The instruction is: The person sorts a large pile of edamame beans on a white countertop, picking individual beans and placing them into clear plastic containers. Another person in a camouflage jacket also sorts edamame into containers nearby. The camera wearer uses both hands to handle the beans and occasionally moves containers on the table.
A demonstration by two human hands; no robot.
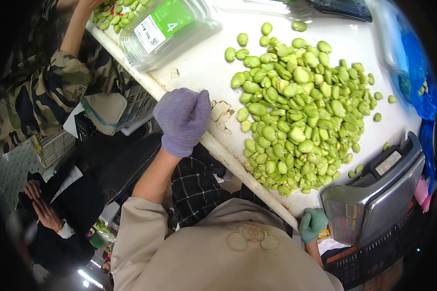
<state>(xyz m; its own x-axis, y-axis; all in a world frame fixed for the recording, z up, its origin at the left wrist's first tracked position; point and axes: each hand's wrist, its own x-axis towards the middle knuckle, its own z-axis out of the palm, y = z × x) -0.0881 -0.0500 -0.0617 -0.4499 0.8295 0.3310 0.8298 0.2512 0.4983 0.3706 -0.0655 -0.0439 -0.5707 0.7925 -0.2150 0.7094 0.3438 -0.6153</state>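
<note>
My left hand (182,119), in a purple knit glove, is curled into a fist at the table's near edge. Its thumb sticks up beside the folded fingers, and the inside of the fist is hidden. Right of it a big heap of shelled green broad beans (301,116) is spread over the white table (209,63). At the table's near right corner is my right hand (313,224), in a green glove, beside a metal weighing scale (376,194). Its fingers are bent in, and I cannot make out what they hold, if anything.
Clear plastic trays (167,31) with a green and white label lie at the far left. Behind them another person's hand (90,4) is at more beans. Blue plastic bags (420,72) hang on the right. White baskets (136,106) stand below the table's left edge.
</note>
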